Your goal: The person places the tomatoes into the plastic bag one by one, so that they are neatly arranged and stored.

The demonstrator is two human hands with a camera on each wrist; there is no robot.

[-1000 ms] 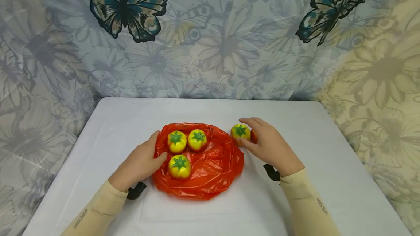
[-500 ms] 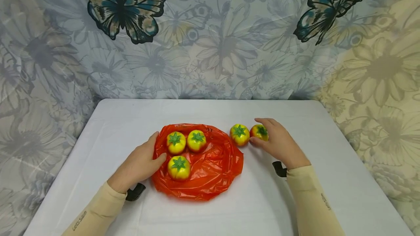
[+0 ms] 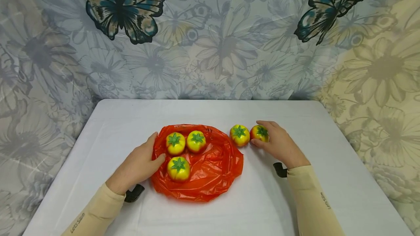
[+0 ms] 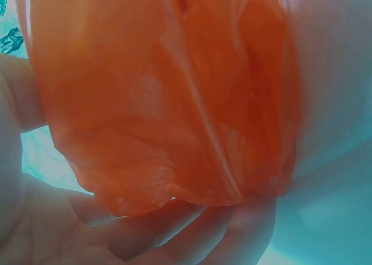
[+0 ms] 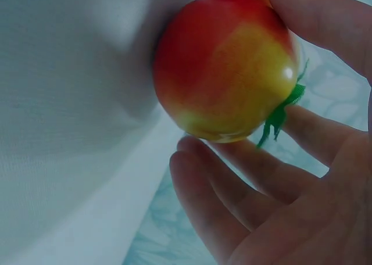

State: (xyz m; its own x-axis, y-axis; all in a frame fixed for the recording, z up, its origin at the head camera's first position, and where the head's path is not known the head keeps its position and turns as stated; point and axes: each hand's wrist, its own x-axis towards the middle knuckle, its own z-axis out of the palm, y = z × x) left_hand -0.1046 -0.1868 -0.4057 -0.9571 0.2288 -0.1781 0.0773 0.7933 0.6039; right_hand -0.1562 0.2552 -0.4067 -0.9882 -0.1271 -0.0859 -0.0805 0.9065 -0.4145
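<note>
A red plastic bag (image 3: 213,166) lies spread on the table, with three yellow-and-red toy tomatoes on it; one is the near tomato (image 3: 178,169). My left hand (image 3: 139,162) holds the bag's left side, its thumb over the edge; in the left wrist view the fingers (image 4: 192,230) show along the bag's orange-red film. Just right of the bag stands another tomato (image 3: 240,135). Beside it, my right hand (image 3: 279,143) holds the rightmost tomato (image 3: 259,133), thumb on one side and fingers around the other. That tomato (image 5: 226,67) shows its green star-shaped top in the right wrist view.
The white table (image 3: 203,217) ends at a back edge against a cloth backdrop (image 3: 226,54) with flowers and butterflies. Dark wrist cameras hang below both wrists, the right camera (image 3: 280,169) close above the table.
My right hand has left the tomato beside the bag and moved right to the rightmost one, staying there for the last half second. The left hand keeps its place on the bag.
</note>
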